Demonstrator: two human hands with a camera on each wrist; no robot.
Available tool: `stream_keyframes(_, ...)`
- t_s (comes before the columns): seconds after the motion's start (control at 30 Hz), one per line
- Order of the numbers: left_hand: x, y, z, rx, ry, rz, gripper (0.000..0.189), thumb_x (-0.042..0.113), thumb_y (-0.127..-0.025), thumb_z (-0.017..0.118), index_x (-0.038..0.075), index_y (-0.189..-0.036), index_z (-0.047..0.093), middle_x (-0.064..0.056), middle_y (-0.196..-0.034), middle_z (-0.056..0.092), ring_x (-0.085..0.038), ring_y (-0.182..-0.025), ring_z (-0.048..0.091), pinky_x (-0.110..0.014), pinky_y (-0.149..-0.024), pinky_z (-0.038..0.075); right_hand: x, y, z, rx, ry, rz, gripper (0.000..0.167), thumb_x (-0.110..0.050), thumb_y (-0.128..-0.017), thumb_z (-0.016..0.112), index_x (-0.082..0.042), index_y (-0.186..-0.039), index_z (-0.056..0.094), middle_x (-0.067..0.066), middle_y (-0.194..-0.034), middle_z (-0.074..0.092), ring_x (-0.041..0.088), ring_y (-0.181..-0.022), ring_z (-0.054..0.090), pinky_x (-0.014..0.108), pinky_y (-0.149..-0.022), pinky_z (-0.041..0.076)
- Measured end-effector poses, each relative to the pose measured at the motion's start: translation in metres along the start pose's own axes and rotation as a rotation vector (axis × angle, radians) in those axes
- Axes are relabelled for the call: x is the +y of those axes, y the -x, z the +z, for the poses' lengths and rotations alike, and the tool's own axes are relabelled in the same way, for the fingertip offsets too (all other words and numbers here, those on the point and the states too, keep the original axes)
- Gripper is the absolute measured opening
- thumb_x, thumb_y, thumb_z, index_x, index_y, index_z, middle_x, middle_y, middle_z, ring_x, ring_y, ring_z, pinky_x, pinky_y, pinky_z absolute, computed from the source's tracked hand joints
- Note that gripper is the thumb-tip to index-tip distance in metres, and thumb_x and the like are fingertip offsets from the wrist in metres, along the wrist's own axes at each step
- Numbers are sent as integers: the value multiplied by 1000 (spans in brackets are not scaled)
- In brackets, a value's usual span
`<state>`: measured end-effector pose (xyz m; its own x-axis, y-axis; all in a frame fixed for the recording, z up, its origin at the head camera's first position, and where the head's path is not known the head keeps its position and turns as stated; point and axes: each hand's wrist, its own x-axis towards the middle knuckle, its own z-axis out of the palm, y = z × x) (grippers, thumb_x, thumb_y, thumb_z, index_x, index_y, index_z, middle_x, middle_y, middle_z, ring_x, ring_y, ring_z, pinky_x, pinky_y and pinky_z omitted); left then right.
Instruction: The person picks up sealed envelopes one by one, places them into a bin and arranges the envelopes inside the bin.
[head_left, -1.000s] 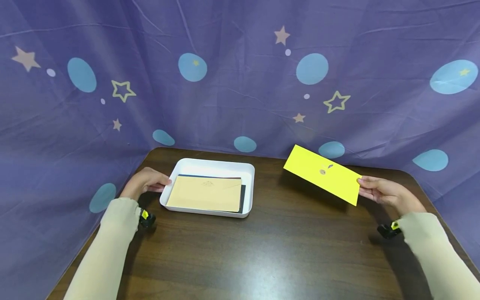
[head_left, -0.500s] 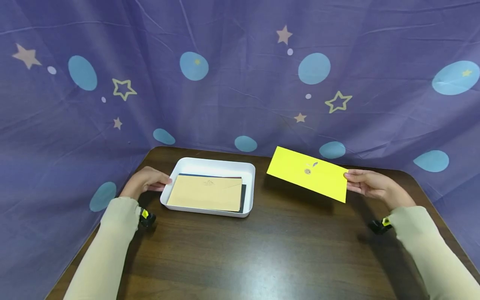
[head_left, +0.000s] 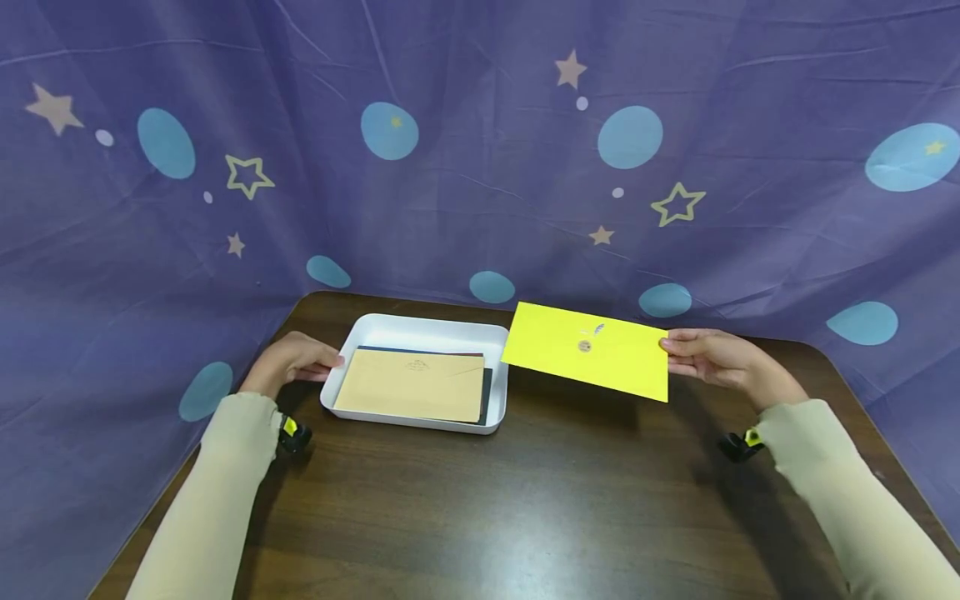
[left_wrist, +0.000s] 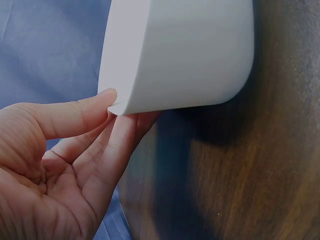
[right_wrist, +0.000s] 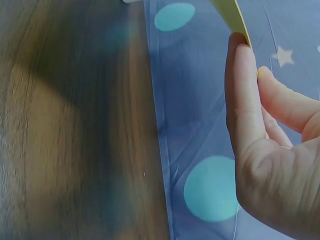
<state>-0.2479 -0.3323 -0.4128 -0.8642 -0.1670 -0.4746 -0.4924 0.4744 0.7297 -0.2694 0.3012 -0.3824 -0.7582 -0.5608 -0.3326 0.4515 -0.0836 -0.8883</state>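
Note:
A white tray (head_left: 420, 327) stands on the table at centre left. My left hand (head_left: 302, 358) pinches its left rim, thumb on the inner side and fingers beneath the lip, as the left wrist view (left_wrist: 75, 145) confirms. Inside the tray lies a cream envelope (head_left: 408, 383) atop darker ones (head_left: 486, 396), mostly hidden under it. Right of the tray, my right hand (head_left: 708, 358) holds a yellow envelope (head_left: 547, 350) by its right end, between thumb and fingers. The envelope is above the table, slightly tilted, its left corner close to the tray's right rim. A small round seal (head_left: 585, 346) and feather mark show on it.
The dark wooden table (head_left: 450, 508) reaches toward me in front of the tray. A purple curtain (head_left: 450, 217) with stars and blue spots hangs close behind the table and at its sides. A black wrist camera (head_left: 738, 446) sits below the right wrist.
My right hand has carried the yellow envelope leftward toward the tray, and the envelope has turned more level. The left hand and the tray have hardly moved.

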Motion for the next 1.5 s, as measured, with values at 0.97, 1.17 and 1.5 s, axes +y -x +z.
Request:
stream_keyframes(0.97,-2,-2,-1,-6,4,5,41,8,-93,72,-13,-127,61,6,-72,66,-4,-64,65,-21,-65,61,-9,-36,58,17,140,53,35,2,-107,44,-12,-92,72,1,-90,74,15,-81,72,30,-86,64)
stream_keyframes(1.17,-1,0,0,-12,10,7,43,7,-93,72,-14,-129,60,5,-73,66,-4,-64,65,-21,-66,61,-12,-45,73,25,191,48,34,2,-106,45,-13,-89,71,0,-89,73,14,-78,70,29,-84,64)
stream_keyframes(1.5,0,0,0,-7,6,13,41,7,-93,72,-14,-127,60,6,-72,65,-3,-63,64,-20,-65,61,-13,-55,86,10,233,61,30,-3,-106,49,-12,-88,71,0,-88,73,13,-80,72,30,-87,63)
